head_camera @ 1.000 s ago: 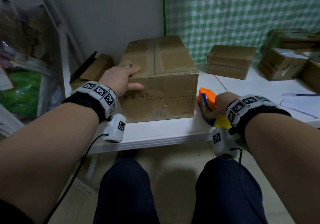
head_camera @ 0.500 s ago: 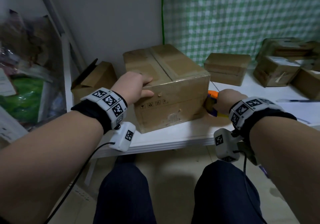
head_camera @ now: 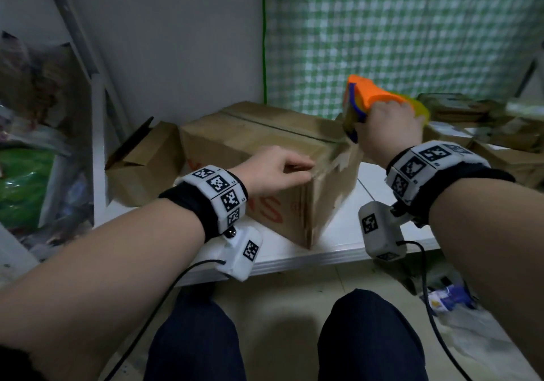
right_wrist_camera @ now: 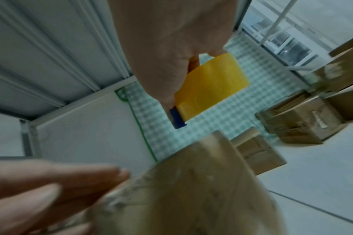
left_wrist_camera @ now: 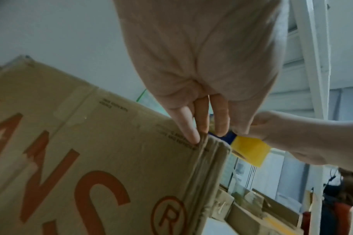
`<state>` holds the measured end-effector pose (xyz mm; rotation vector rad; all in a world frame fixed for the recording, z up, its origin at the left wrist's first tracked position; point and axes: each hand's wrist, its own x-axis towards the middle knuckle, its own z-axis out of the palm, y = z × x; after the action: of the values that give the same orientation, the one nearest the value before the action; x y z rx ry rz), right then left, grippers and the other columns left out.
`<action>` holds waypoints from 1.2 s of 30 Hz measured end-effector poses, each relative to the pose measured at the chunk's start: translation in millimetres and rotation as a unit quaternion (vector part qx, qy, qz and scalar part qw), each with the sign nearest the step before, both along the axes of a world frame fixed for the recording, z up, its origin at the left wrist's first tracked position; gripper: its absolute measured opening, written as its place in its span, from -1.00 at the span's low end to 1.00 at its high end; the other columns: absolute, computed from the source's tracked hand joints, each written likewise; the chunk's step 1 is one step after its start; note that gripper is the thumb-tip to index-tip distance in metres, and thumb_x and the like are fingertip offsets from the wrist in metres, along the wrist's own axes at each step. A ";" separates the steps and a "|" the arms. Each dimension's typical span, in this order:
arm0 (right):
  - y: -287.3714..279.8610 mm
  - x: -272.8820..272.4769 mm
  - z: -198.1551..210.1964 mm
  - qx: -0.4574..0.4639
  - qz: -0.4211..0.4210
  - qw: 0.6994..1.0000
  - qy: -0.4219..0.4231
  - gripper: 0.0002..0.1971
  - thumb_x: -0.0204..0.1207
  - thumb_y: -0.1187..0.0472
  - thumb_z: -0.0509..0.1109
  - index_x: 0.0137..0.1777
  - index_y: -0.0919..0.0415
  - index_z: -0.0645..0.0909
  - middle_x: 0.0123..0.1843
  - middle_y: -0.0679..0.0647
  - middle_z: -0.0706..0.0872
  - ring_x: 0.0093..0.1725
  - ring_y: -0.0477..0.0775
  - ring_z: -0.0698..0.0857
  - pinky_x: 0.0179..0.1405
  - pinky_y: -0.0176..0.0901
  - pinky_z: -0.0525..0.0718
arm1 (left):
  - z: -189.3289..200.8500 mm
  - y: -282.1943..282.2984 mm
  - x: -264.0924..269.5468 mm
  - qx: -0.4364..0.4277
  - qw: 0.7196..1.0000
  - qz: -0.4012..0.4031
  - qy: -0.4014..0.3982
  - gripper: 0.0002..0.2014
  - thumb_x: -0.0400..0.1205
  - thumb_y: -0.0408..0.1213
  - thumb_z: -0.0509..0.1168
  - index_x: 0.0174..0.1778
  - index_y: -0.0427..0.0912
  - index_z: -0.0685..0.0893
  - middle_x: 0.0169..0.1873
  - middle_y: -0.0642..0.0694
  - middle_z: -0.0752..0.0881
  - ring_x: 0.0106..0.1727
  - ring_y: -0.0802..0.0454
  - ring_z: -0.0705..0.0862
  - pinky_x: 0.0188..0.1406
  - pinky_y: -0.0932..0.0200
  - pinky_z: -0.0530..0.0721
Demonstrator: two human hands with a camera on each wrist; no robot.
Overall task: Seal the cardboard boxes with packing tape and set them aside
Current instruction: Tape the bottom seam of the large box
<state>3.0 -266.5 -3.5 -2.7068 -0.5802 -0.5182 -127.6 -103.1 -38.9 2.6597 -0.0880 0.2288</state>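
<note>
**Holding tight: tape gun up, box under the other hand**

Right hand (head_camera: 388, 127) has its fingers wrapped round the orange tape gun (head_camera: 368, 95), with the yellow tape roll (right_wrist_camera: 209, 85) on it, up in the air over the far right corner of the cardboard box (head_camera: 253, 145). Left hand (head_camera: 273, 171) rests on the near top corner of that box, fingers (left_wrist_camera: 188, 127) bent down onto the edge and pressing there, not wrapped round anything.

That box sits turned at an angle on the white table (head_camera: 347, 233), with one corner close to the front edge. Its top flaps meet in a dark line that looks untaped.

What could go wrong, I think:
- The box could slide or tip off the table when the tape gun pulls, because that corner is so near the edge.
- The tape could go on crooked and miss the line, since the box is turned.
- The flaps could pop up if the left hand lets go too soon.
- The gun's cutter could catch the left fingers if it runs toward them.
</note>
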 end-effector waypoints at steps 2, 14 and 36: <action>15.4 -10.4 7.5 -0.001 0.060 0.998 -0.002 -0.67 0.51 0.07 0.35 0.24 0.13 0.53 -0.07 0.20 0.60 0.06 0.33 0.59 0.15 0.38 0.57 | 5.4 3.0 7.1 -0.070 0.997 0.019 -0.022 -0.69 0.65 -0.17 0.30 0.30 -0.08 0.67 0.23 -0.01 0.70 0.25 0.16 0.63 0.36 0.22 0.48; 90.8 -39.4 1.1 -0.068 0.166 0.983 0.046 -0.69 0.56 -0.08 0.35 -0.03 0.17 0.43 0.05 0.16 0.61 0.28 0.28 0.48 0.28 0.39 0.47 | 9.4 139.3 -0.5 -0.006 0.936 0.345 -0.065 -0.62 0.66 -0.13 0.25 0.37 -0.19 0.60 0.37 -0.16 0.61 0.39 -0.11 0.54 0.33 0.13 0.42; 72.7 -1.5 -7.1 -0.207 0.175 0.961 0.045 0.25 0.07 -0.25 0.67 0.64 -0.23 -0.11 0.64 0.04 0.23 0.66 0.21 0.04 0.55 0.51 -0.13 | -15.1 199.0 20.5 0.028 0.926 0.377 -0.003 -0.53 0.69 0.09 0.09 0.42 -0.06 0.59 0.42 -0.26 0.54 0.42 -0.25 0.50 0.33 0.00 0.50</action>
<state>1.5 -193.9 -10.6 -2.8843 -1.2303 -0.1933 -107.1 96.0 -54.0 2.6184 0.9513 0.4778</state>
